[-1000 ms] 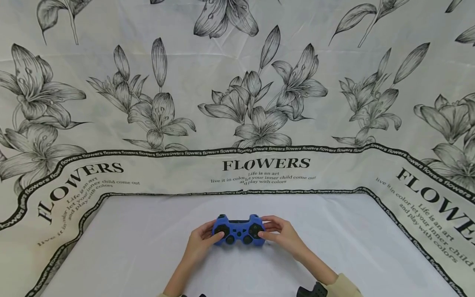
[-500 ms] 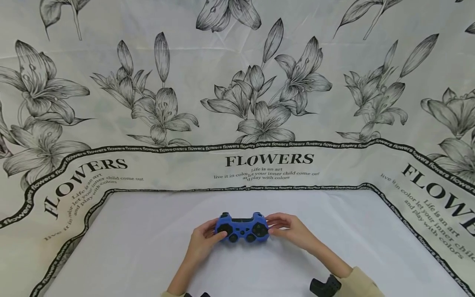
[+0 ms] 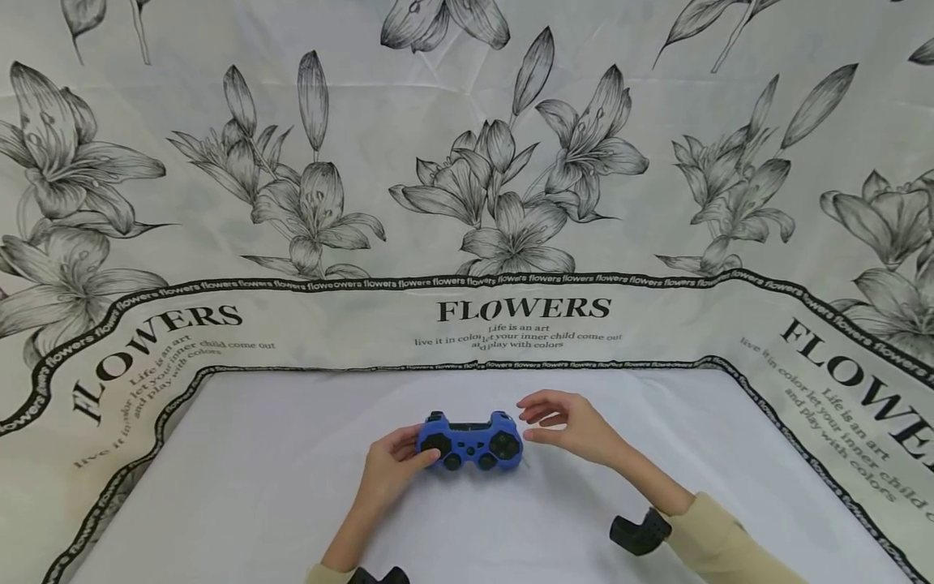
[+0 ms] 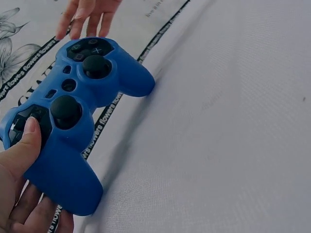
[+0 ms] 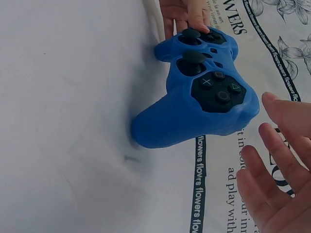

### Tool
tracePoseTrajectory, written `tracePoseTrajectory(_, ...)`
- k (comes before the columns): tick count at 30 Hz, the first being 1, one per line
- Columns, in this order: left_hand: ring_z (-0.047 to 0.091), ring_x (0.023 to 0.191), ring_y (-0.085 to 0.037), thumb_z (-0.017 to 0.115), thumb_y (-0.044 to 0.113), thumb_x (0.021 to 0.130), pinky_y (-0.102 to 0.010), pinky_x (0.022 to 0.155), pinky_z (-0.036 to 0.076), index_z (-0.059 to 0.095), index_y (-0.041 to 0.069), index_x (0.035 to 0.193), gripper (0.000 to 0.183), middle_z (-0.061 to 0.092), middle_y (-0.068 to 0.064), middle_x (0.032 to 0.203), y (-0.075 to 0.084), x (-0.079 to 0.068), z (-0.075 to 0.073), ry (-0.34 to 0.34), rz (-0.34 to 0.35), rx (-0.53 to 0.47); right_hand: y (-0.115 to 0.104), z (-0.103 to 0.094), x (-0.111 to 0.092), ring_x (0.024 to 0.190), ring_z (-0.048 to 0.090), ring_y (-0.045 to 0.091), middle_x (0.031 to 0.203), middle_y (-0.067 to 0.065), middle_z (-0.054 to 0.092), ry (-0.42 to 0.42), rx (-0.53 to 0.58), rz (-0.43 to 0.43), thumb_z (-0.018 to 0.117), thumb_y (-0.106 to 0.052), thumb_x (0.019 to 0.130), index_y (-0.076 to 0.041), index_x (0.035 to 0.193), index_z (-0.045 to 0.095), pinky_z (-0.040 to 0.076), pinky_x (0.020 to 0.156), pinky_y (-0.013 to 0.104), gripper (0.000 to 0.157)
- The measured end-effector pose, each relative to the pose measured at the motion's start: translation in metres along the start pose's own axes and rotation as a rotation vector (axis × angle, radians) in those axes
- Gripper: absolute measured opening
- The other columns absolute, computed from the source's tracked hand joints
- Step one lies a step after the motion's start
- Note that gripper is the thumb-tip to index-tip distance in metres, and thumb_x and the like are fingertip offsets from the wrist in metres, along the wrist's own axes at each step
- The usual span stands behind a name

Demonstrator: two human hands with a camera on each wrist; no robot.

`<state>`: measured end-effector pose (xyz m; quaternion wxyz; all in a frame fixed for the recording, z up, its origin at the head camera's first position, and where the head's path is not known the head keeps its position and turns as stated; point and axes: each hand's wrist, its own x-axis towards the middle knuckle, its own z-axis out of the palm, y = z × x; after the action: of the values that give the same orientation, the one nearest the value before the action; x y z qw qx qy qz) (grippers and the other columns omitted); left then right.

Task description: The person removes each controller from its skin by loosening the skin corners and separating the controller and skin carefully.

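Note:
A blue game controller [image 3: 470, 442] with black thumbsticks and button pads is held over the white table. My left hand [image 3: 395, 465] grips its left end, the thumb on top over the direction pad and the fingers underneath, as the left wrist view shows on the controller [image 4: 73, 165]. Off the controller's right end is my right hand [image 3: 572, 426], fingers spread and a little bent, with nothing in it. In the right wrist view a gap shows between the right hand [image 5: 277, 179] and the controller's face-button side [image 5: 214, 97].
The white tabletop [image 3: 292, 503] spreads around both hands. Behind it hangs a pale cloth [image 3: 350, 324] printed with lilies and lettering. Black wrist devices show at both cuffs, one of them a black mount [image 3: 640, 532] by the right sleeve.
My right hand has let go of the controller's right end and moved off to the right and slightly farther away. The left hand keeps its hold.

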<state>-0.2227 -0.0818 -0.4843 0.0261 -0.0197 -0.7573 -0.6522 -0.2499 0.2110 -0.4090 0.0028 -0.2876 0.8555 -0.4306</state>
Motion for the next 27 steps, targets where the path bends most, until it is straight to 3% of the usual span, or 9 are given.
tracePoseTrajectory(3, 0.066, 0.105, -0.026, 0.080, 0.017, 0.078, -0.022, 0.081, 0.055, 0.061, 0.000, 0.122, 0.051, 0.066, -0.018, 0.117, -0.001, 0.000, -0.001, 0.009, -0.005, -0.026, -0.005, -0.001, 0.006, 0.095, 0.066, 0.026, 0.104, 0.012, 0.071, -0.030, -0.035, -0.021, 0.076, -0.021, 0.083, -0.009, 0.115, 0.064, 0.055, 0.084, 0.039, 0.036)
tracePoseTrajectory(10, 0.066, 0.104, -0.025, 0.080, 0.016, 0.078, -0.022, 0.079, 0.055, 0.061, 0.000, 0.121, 0.049, 0.065, -0.017, 0.115, -0.003, 0.000, -0.002, 0.009, 0.011, -0.042, -0.017, -0.005, 0.021, 0.094, 0.065, 0.009, 0.105, 0.003, 0.071, -0.097, -0.119, -0.085, 0.078, -0.026, 0.081, -0.015, 0.115, 0.065, 0.054, 0.086, 0.032, 0.038)
tracePoseTrajectory(17, 0.067, 0.102, -0.026, 0.081, 0.016, 0.077, -0.020, 0.077, 0.055, 0.064, 0.000, 0.117, 0.047, 0.067, -0.017, 0.113, -0.004, 0.003, -0.001, 0.007, 0.010, -0.052, -0.022, -0.007, 0.041, 0.097, 0.065, 0.015, 0.100, -0.003, 0.071, -0.220, -0.192, -0.128, 0.078, -0.026, 0.080, -0.017, 0.114, 0.066, 0.051, 0.089, 0.045, 0.037)
tracePoseTrajectory(27, 0.066, 0.106, -0.028, 0.080, 0.016, 0.078, -0.023, 0.080, 0.056, 0.063, -0.001, 0.118, 0.047, 0.066, -0.019, 0.116, -0.005, 0.001, -0.001, -0.003, 0.013, -0.057, -0.029, 0.000, 0.055, 0.101, 0.064, 0.013, 0.106, -0.006, 0.070, -0.337, -0.291, -0.142, 0.078, -0.023, 0.080, -0.016, 0.113, 0.067, 0.050, 0.092, 0.047, 0.036)
